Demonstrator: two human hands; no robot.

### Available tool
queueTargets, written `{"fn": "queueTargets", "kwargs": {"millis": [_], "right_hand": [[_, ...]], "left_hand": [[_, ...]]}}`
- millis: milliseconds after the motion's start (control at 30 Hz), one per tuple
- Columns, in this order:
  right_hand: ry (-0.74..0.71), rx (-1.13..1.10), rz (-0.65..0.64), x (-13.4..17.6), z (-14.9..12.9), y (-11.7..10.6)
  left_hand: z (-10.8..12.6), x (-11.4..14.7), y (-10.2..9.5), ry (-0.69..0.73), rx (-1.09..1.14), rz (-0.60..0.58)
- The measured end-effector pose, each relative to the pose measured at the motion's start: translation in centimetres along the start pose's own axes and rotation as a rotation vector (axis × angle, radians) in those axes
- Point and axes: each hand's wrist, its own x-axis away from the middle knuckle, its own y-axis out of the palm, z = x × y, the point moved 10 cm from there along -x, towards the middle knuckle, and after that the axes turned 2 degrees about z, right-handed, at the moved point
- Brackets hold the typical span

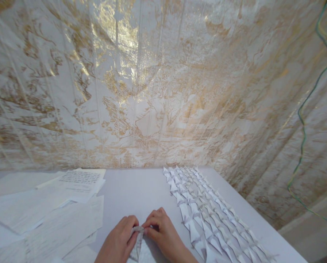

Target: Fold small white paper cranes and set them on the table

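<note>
Paper (137, 244), pale grey with darker marks, is held between a person's two hands, creased into a narrow folded strip whose near end runs out of view. Just left of the paper is the left hand (119, 237), its fingers (130, 221) curled inward and pinching the left side of the fold. Just right of the paper, the right hand (165, 233) has its thumb and forefinger closed on the right of the strip's top. Whether the paper touches the worktop (136, 190) cannot be told.

Left of the paper and apart from it, loose sheets (48, 212) lie in an overlapping spread, with one printed sheet (81, 182) toward the far side. Right of the paper, many small folded pieces (204, 223) with pointed tips lie in close rows reaching toward the worktop's far edge. Beyond the paper rises a glossy, gold-patterned covering (147, 91); far to the paper's right hangs a green-and-yellow cord (303, 133).
</note>
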Motion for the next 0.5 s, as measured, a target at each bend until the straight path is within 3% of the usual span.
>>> {"fn": "queueTargets", "kwargs": {"millis": [233,500], "right_hand": [[0.019,0.019,-0.053,-0.8,0.5,0.7],[0.106,0.219,-0.031,-1.1,0.3,0.8]], "left_hand": [[-0.5,-0.2,0.1,-0.051,0.031,-0.019],[0.0,0.0,-0.7,-0.042,0.129,-0.031]]}}
